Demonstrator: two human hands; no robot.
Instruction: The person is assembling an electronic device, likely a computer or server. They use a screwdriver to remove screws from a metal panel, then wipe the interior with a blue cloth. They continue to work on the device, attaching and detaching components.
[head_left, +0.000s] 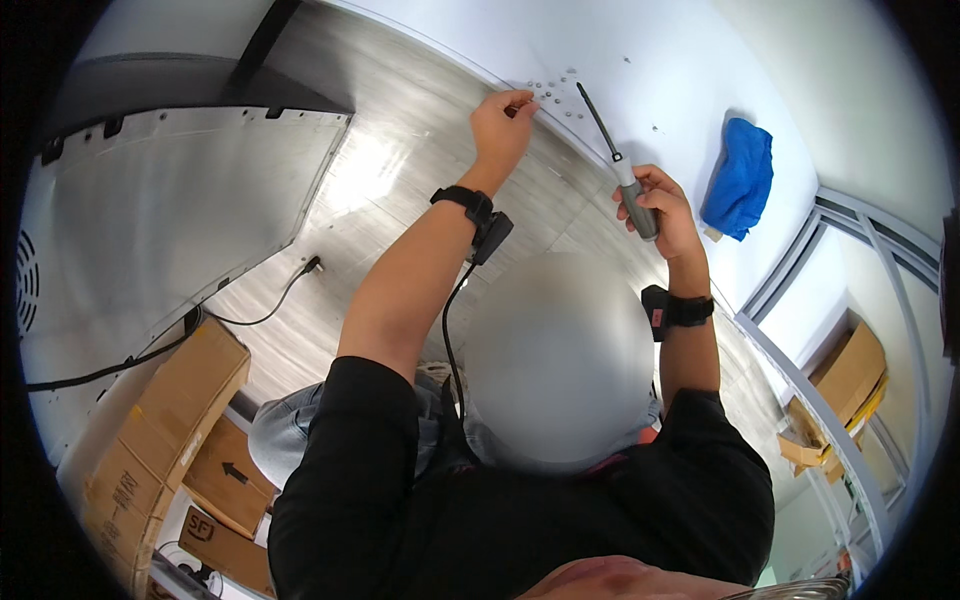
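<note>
Our right hand [665, 205] has its fingers wrapped around the grey handle of a screwdriver [629, 183], whose dark shaft points away from us and leans leftward, over the white tabletop [690, 70]. We cannot tell whether the tip touches that top. Our left hand [503, 125] is nearly closed, thumb and forefinger drawn together at the near edge of the tabletop; we cannot tell whether something small sits between them. Just beyond and to the right of those left fingertips lies a loose scatter of small screws [547, 95], with the tip of the screwdriver just beside them. Two more little pieces lie farther off, ahead of our right hand. To the right of that hand, well clear of its fingers, a crumpled blue cloth [740, 180] rests on the same top. Around each of our wrists runs a black strap with a small dark box on it, and a cable hangs from the left one. Well to the left of our left hand stands a metal cabinet [190, 210], with cardboard boxes [165, 420] nearer to us.
</note>
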